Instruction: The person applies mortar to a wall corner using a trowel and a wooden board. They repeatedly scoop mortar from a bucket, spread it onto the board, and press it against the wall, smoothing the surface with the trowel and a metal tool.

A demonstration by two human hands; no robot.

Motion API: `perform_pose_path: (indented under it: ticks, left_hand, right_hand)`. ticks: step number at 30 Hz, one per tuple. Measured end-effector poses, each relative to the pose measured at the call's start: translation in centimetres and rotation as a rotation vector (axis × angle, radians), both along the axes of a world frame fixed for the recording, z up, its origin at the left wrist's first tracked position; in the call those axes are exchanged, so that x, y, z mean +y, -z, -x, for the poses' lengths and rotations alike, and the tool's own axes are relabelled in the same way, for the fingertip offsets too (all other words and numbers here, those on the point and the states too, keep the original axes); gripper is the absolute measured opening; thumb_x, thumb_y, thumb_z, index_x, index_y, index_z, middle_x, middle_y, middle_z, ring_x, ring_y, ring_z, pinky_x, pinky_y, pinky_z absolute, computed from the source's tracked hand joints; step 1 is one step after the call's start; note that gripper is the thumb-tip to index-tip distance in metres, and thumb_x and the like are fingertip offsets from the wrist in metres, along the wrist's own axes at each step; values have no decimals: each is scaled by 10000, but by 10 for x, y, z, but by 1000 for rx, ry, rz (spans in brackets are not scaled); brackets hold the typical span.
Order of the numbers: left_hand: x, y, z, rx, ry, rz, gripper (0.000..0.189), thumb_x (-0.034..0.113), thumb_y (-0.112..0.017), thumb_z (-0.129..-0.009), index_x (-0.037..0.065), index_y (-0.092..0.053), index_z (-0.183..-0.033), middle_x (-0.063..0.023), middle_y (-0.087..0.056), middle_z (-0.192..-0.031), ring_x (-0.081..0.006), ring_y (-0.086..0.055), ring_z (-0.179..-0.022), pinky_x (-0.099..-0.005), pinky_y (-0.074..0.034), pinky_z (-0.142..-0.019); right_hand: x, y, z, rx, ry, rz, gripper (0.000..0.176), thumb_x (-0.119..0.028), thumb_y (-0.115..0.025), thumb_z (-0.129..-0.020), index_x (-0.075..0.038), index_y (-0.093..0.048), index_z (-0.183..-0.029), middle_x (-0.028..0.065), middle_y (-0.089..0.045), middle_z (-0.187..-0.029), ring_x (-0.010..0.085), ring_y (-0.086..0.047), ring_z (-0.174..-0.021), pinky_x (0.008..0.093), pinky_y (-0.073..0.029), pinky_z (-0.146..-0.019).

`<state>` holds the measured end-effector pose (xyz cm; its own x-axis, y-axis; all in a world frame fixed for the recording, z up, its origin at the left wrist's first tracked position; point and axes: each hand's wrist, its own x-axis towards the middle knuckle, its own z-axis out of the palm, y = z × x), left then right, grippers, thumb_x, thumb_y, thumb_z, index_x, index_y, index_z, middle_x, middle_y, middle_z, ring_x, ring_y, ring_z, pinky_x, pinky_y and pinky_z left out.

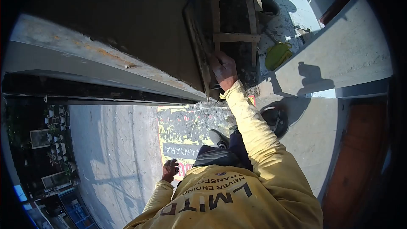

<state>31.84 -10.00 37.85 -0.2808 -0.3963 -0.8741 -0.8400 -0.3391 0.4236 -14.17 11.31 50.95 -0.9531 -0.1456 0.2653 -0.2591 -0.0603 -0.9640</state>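
Observation:
My right hand [224, 70] is raised beside the edge of a dark, freshly coated-looking wall [140, 21]. Its fingers are closed next to a long narrow strip [197, 46] that runs along that edge; what they grip is hidden. My left hand [170, 170] hangs low at my side, its fingers loosely curled and partly apart, with nothing seen in it. Both arms wear yellow sleeves. Beneath me lies a worn printed sign sheet [174, 127], and one shoe [219, 138] shows on it.
Behind my right hand stands a wooden ladder-like frame [236, 37]. A yellow-green cloth-like thing [277, 56] and a bucket [269, 6] lie beyond it. A dark round container [275, 121] is by my right side. A pale ledge [347, 55] curves at right.

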Motion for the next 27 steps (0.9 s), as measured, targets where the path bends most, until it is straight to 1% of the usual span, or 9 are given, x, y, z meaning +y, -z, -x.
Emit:
perform_pose_path:
  ticks: [2, 3, 5, 8, 11, 12, 15, 25, 27]
  left_hand:
    - [0, 4, -12, -32, -26, -36, 348, 395, -583, -922, 101, -584, -1110, -60, -631, -945, -129, -551, -681, -280, -475, -590]
    - [1, 12, -20, -74, -2, -36, 329, 378, -587, -918, 110, -586, -1109, -49, -625, -941, -131, -542, -685, -292, -474, -604]
    - [4, 13, -3, -216, 15, -46, 328, 376, -585, -916, 111, -586, -1110, -49, -625, -959, -132, -541, -699, -298, -476, -618]
    - [6, 4, 20, -57, 89, -33, 354, 390, -564, -917, 110, -580, -1133, -64, -632, -993, -148, -569, -742, -302, -491, -638]
    - [8, -5, 65, 52, 110, -11, 417, 430, -596, -908, 97, -572, -1157, -90, -650, -1000, -159, -593, -744, -302, -499, -637]
    - [9, -7, 73, 85, 118, -6, 425, 433, -596, -908, 93, -571, -1163, -92, -651, -1005, -162, -594, -749, -303, -501, -641]
    - [10, -16, 91, 153, 143, 19, 466, 447, -592, -908, 78, -560, -1190, -104, -650, -1021, -172, -600, -769, -309, -505, -660]
    - [-21, 44, -4, 66, 116, -114, 352, 414, -572, -919, 118, -576, -1111, -62, -633, -987, -169, -583, -799, -341, -507, -677]
    - [-28, 56, -12, 47, 80, -112, 333, 375, -558, -929, 100, -564, -1116, -76, -636, -952, -153, -567, -698, -307, -488, -589]
  right_hand:
    - [22, 18, -47, 362, -16, -323, 173, -133, -626, -830, 0, -670, -932, 178, -675, -872, 294, -633, -757, 355, -485, -691]
    - [30, -18, -78, -91, -165, -18, 142, -88, -629, -810, 0, -672, -912, 164, -672, -866, 302, -635, -776, 361, -491, -697]
    - [49, -35, -116, -219, -205, 6, 146, -127, -628, -843, -2, -675, -902, 107, -665, -801, 211, -641, -719, 325, -496, -693]
    - [54, 27, -101, -902, 33, 226, 207, -206, -599, -886, -47, -674, -997, 50, -633, -719, 138, -596, -638, 283, -481, -620]
    - [41, 94, -54, -376, 164, -182, 292, -350, -572, -908, -90, -683, -979, 9, -550, -637, 127, -491, -496, 295, -386, -452]
    - [38, 87, -42, -1164, 45, 65, 298, -359, -583, -897, -84, -682, -954, 24, -563, -637, 140, -508, -502, 304, -393, -455]
    - [25, 105, -13, -1043, -264, 226, 297, -374, -601, -883, -86, -653, -835, 29, -546, -616, 158, -487, -474, 319, -376, -440]
    - [20, -139, 26, -860, -217, 245, 309, -353, -551, -926, -96, -569, -755, 5, -431, -558, 148, -392, -424, 315, -310, -407]
    - [24, -187, 29, -812, -263, 251, 272, -342, -599, -887, -75, -610, -836, 32, -529, -636, 185, -465, -484, 300, -372, -467]
